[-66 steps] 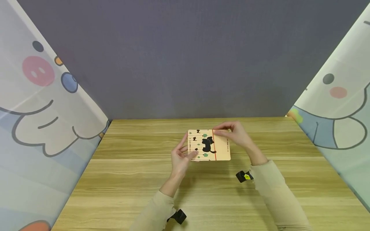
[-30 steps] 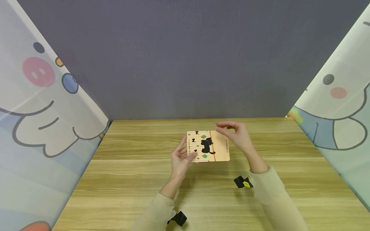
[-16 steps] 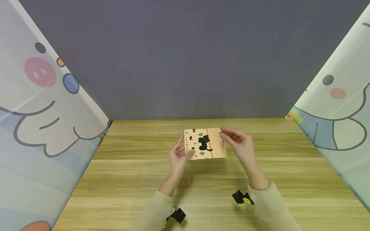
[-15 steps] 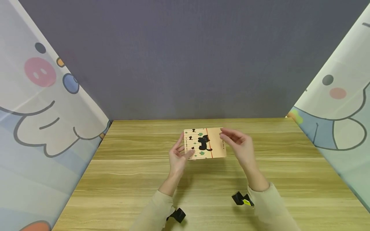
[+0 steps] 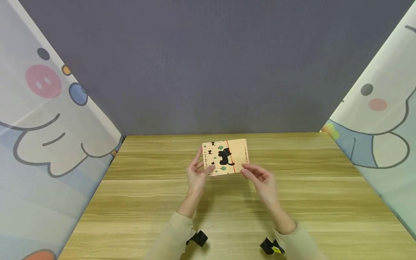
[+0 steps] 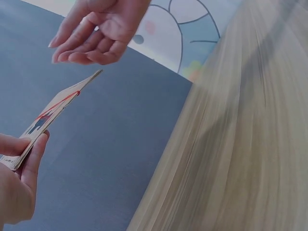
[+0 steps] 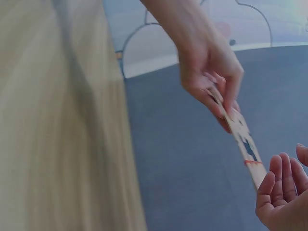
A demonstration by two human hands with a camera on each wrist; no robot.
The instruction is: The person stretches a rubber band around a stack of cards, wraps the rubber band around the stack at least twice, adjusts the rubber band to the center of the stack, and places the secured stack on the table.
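Near the centre of the head view, the left hand (image 5: 196,177) holds the booklet (image 5: 238,153) above the table (image 5: 143,202), its grip clamped on the left edge. The right hand (image 5: 262,182), grip apart, is by the lower right corner. A red band (image 5: 230,156) crosses the booklet.

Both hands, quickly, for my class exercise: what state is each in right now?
Left hand: closed, holding the cat-print notebook.
Right hand: open, holding nothing, near the notebook.
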